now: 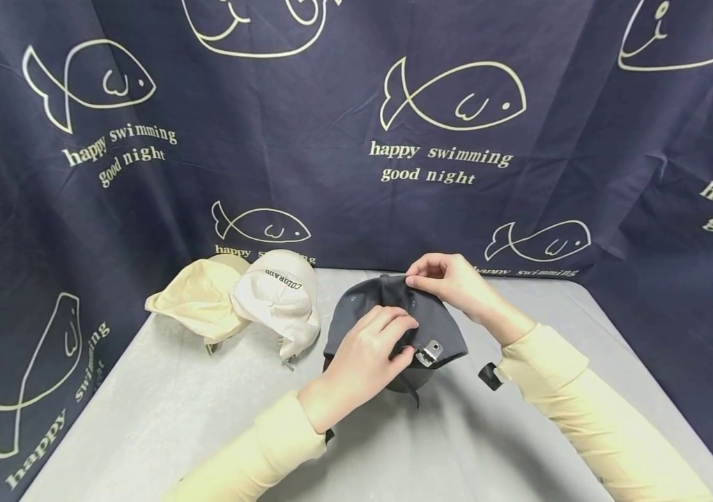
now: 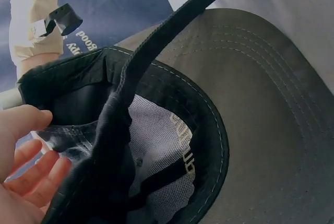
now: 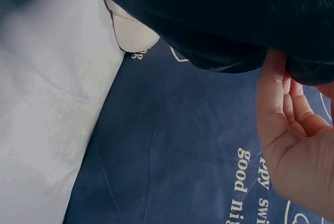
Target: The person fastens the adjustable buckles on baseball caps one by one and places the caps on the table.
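A dark baseball cap (image 1: 440, 324) is held above the table with its inside and mesh lining (image 2: 156, 125) visible in the left wrist view. My left hand (image 1: 369, 352) grips its back edge, the thumb (image 2: 26, 119) lying on the fabric. At the top of the crown, my right hand (image 1: 453, 282) pinches the cloth between thumb and fingers; part of that grip is hidden in the right wrist view. A metal buckle (image 1: 429, 353) shows on the cap beside my left thumb. The loose strap (image 2: 177, 28) sticks out across the brim (image 2: 255, 114).
On the left of the grey-white table (image 1: 199, 425) sit a cream cap (image 1: 196, 296) and a white cap (image 1: 277, 296) lettered COLORADO, side by side. A dark blue curtain (image 1: 343, 167) with fish drawings hangs behind and around the table.
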`<state>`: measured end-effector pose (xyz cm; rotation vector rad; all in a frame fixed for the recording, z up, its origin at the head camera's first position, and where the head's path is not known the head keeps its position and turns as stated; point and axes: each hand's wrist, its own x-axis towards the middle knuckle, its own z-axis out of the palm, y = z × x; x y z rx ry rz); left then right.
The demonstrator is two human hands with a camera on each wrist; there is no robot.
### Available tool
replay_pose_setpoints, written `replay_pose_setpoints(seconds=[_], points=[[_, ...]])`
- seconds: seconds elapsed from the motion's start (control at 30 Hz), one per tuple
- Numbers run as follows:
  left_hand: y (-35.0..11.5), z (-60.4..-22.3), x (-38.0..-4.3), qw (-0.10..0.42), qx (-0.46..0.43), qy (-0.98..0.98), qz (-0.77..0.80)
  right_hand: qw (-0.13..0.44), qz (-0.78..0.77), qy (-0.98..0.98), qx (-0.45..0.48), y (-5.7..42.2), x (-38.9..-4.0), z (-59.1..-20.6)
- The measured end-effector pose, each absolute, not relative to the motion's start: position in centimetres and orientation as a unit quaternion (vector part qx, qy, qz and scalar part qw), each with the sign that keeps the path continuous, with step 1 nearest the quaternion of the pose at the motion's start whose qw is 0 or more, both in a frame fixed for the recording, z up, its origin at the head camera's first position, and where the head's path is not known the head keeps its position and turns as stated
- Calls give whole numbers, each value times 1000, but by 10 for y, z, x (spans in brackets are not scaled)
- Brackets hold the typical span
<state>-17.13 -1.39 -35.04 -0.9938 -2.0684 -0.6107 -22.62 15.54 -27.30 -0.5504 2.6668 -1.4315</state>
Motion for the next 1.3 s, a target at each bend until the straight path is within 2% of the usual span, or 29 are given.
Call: replay_pose_setpoints(seconds=[0.5, 0.77, 1.1, 1.3], points=[[-24, -339, -170, 391, -410, -793, -225, 40, -480, 857, -185, 166, -245, -293], [-28, -324, -170, 401, -412, -789, -218, 35, -471, 860, -192, 167, -244, -293], [-31, -302, -173, 369, -426, -793, -232, 46, -473, 859, -192, 168, -242, -292], [-30, -293, -176, 345, -424, -791, -275, 14, -452, 868, -207, 170, -235, -285]])
